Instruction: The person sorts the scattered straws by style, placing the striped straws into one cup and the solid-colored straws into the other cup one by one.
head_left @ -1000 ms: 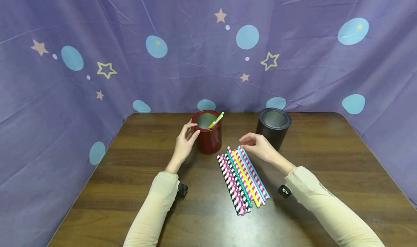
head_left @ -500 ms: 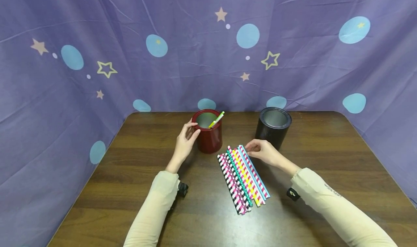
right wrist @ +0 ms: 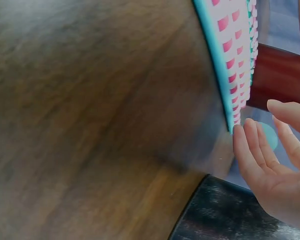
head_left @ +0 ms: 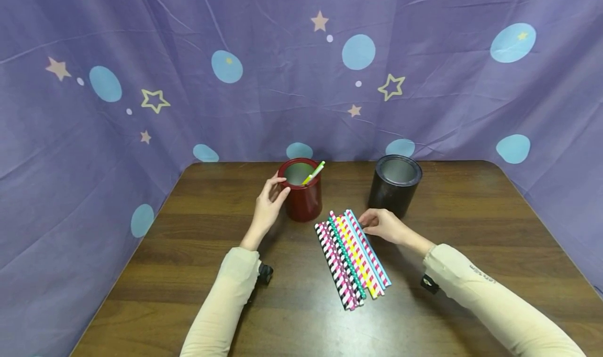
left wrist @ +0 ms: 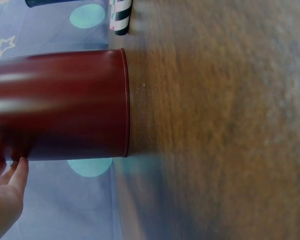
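Observation:
A dark red canister (head_left: 303,204) stands upright on the table, with a few green, white and yellow straws (head_left: 313,174) leaning out over its right rim. My left hand (head_left: 267,206) holds its left side near the top; in the left wrist view the fingertips (left wrist: 22,167) press against its wall. To the right of it lies a row of patterned paper straws (head_left: 346,265), side by side in pink, black, purple, green, yellow and blue. Beside their far right end is my right hand (head_left: 387,226), fingers loosely bent, thumb apart, nothing between them.
A black canister (head_left: 392,192) stands upright just behind my right hand. The wooden table (head_left: 188,242) runs back to a purple curtain (head_left: 264,116) with stars and blue dots. Each wrist wears a small black camera (head_left: 265,274).
My right hand has drawn back rightward and slightly nearer, from over the far ends of the straws to beside them. The left hand and the red canister stay in place.

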Available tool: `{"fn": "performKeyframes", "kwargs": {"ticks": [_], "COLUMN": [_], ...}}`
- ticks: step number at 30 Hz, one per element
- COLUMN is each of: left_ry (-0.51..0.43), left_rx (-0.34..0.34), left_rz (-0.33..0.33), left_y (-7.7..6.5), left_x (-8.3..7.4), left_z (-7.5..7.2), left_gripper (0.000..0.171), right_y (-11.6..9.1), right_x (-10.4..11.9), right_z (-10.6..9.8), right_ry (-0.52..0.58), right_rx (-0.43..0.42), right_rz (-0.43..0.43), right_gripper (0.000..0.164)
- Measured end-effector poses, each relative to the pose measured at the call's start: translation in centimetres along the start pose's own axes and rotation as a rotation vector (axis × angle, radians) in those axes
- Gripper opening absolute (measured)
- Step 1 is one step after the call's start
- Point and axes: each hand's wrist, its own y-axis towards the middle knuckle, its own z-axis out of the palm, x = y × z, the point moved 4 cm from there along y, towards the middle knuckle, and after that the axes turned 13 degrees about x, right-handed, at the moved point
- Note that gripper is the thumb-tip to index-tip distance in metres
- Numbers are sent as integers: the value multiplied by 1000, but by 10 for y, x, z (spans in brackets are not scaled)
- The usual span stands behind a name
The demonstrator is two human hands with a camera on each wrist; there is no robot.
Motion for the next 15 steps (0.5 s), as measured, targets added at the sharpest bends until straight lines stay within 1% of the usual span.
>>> {"fn": "performKeyframes", "kwargs": {"ticks": [8,15], "left_ry": [1,6], "left_rx": [5,2], "left_rz": [-6,-8], "left_y": [0,-1], "left_x": [0,-2], "left_z": [0,0], "left_gripper": [33,31], "right_y": [0,0], "right_x": [-9,-12], "right_z": [3,6], "right_ry": [-31,-22], "right_rx": [23,42], "right_rz": [-14,-3], "right_gripper": [18,17]}}
